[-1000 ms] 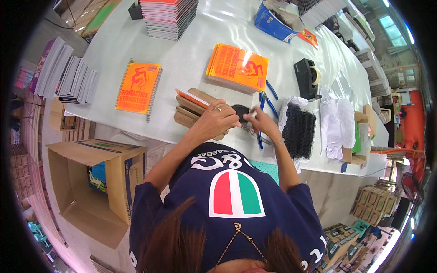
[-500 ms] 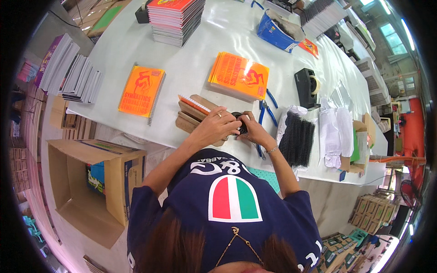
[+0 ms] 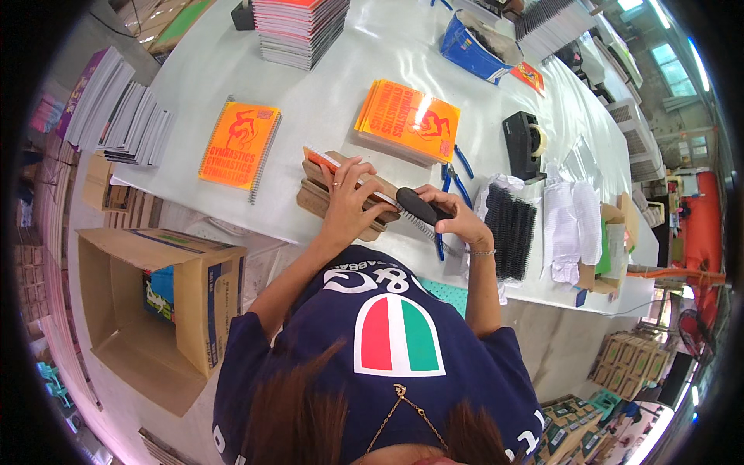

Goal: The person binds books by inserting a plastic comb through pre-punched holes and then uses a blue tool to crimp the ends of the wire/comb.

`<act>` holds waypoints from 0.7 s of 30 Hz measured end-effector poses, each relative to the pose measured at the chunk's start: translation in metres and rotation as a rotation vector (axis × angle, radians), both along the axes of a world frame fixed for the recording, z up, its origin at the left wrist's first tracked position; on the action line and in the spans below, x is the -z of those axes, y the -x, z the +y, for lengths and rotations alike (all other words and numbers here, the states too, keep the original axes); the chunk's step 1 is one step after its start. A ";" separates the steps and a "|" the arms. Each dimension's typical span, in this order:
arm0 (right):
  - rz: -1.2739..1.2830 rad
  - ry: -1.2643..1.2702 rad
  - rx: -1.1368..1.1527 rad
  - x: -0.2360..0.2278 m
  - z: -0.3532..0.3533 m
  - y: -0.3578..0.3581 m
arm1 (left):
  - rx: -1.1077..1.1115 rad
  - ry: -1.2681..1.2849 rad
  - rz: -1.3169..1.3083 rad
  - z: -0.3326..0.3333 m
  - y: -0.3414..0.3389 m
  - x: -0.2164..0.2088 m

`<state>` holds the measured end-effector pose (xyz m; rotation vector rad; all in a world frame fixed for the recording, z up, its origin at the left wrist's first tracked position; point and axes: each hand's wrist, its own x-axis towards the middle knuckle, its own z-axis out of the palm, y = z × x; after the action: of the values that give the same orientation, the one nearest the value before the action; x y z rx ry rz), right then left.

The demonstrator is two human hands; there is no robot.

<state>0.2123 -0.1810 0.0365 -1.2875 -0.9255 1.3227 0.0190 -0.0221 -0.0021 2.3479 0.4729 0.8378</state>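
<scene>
My left hand [image 3: 353,203] rests with bent fingers on an orange-covered notebook [image 3: 319,160], which stands edge-up in a slotted brown wooden block [image 3: 314,203] at the table's near edge. Just right of it, my right hand [image 3: 463,223] grips a black oval-headed tool [image 3: 416,204] shaped like a hairbrush. Below the black head runs a slanting row of grey loops or bristles [image 3: 421,225]; which of the two I cannot tell. Past the block lies a stack of orange notebook covers and pages [image 3: 411,120]. A spiral-bound orange notebook [image 3: 240,149] lies to the left.
Blue-handled pliers [image 3: 457,182] lie beside my right hand. Farther right are black spiral coils [image 3: 508,232], a tape dispenser [image 3: 525,146] and white wrapped bundles [image 3: 572,225]. A tall notebook stack [image 3: 302,35] and a blue box [image 3: 473,50] stand farther back. An open carton [image 3: 132,325] sits lower left.
My right hand has drawn slightly right and turned, bringing the black tool and grey loops or bristles into view. My left fingers have spread along the notebook.
</scene>
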 end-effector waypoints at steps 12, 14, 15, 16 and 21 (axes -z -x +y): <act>-0.487 0.282 0.013 0.015 0.027 0.010 | 0.140 0.002 -0.031 0.021 0.000 -0.004; -0.344 0.215 0.025 0.033 0.018 0.007 | 0.110 -0.028 -0.019 0.020 0.000 -0.006; -0.342 0.216 0.020 0.036 0.013 0.006 | 0.097 -0.022 -0.017 0.018 0.000 -0.010; -0.226 0.212 0.015 0.038 0.009 0.005 | 0.085 -0.016 -0.016 0.018 0.000 -0.011; 0.362 -0.086 0.050 0.039 -0.004 -0.003 | 0.032 -0.099 0.029 0.024 0.005 -0.012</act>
<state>0.2151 -0.1853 -0.0021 -0.9576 -0.6839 1.4029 0.0138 0.0014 0.0099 2.4547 0.4133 0.8305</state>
